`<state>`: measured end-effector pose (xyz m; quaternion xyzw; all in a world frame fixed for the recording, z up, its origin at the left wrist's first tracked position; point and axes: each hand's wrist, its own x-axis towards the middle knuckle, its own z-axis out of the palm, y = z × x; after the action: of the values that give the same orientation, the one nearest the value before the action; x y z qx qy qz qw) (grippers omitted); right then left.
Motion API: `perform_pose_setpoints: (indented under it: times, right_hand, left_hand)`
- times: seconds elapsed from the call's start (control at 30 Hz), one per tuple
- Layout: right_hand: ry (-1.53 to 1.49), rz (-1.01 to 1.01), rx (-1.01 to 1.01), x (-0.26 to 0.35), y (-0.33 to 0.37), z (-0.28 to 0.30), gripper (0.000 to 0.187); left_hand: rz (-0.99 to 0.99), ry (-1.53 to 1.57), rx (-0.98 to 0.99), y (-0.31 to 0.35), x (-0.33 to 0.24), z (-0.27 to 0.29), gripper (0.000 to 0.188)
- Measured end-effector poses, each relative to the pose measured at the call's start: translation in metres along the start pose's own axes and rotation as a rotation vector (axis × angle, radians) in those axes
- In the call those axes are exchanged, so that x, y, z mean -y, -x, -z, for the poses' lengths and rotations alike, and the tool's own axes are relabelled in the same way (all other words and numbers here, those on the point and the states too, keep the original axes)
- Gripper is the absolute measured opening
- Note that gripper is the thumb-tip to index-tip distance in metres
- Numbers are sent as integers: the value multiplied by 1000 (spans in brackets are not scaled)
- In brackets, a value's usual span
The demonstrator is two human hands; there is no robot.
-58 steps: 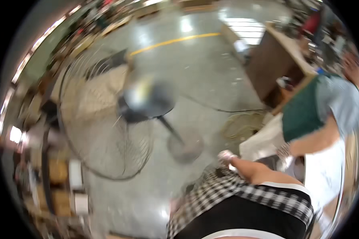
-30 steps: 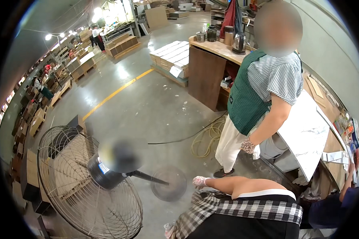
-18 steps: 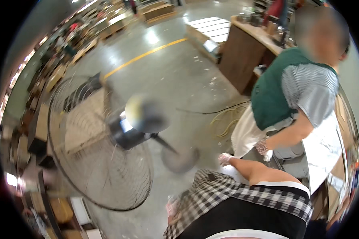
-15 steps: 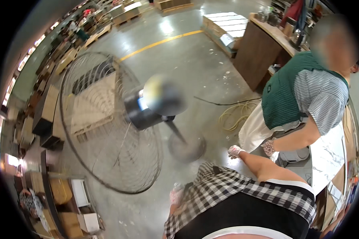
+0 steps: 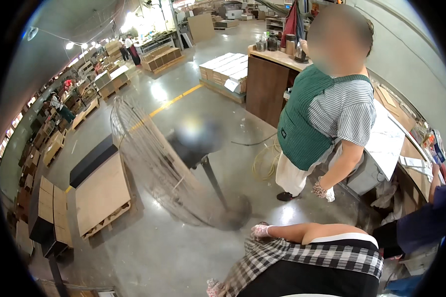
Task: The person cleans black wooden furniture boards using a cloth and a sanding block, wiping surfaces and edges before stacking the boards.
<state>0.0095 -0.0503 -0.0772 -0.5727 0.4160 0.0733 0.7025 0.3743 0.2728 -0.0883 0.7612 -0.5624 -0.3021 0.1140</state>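
Observation:
My right hand (image 5: 260, 230), in a light patterned glove, is at the front edge of my black-and-white checked garment (image 5: 312, 253). Its fingers look curled, and whatever may be inside them is hidden. Low in the picture, my left hand (image 5: 214, 287) wears a similar glove and hangs beside the same garment. Blur and the lower edge keep its fingers from showing clearly. In front of me stands a large pedestal fan with a round wire cage (image 5: 158, 168), a dark motor (image 5: 195, 143) and a round base (image 5: 233, 213). Neither hand touches it.
A co-worker in a green apron (image 5: 307, 116) stands to the right, beside a marble-patterned worktop (image 5: 384, 136). Another person in dark clothing (image 5: 426, 218) is at far right. A loaded pallet (image 5: 101, 198) lies left of the fan; yellowish hose (image 5: 265, 166) coils on the floor.
My view has tilted up and turned, showing more of the hall. My right hand has drawn in to the checked garment. The fan cage now appears narrower; the co-worker's face has turned toward me.

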Motion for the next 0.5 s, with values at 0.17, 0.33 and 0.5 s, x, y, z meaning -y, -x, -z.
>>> perform_pose_setpoints:
  times: [0.17,0.33,0.5]
  right_hand:
    - [307,272,-48,4,8,-27,30]
    - [1204,351,-130,-78,20,51,21]
    - [1274,194,27,-59,-8,20,16]
  left_hand:
    - [264,142,45,44,55,21,46]
    - [228,334,-1,19,-11,48,45]
    - [188,414,-81,-3,-66,77,45]
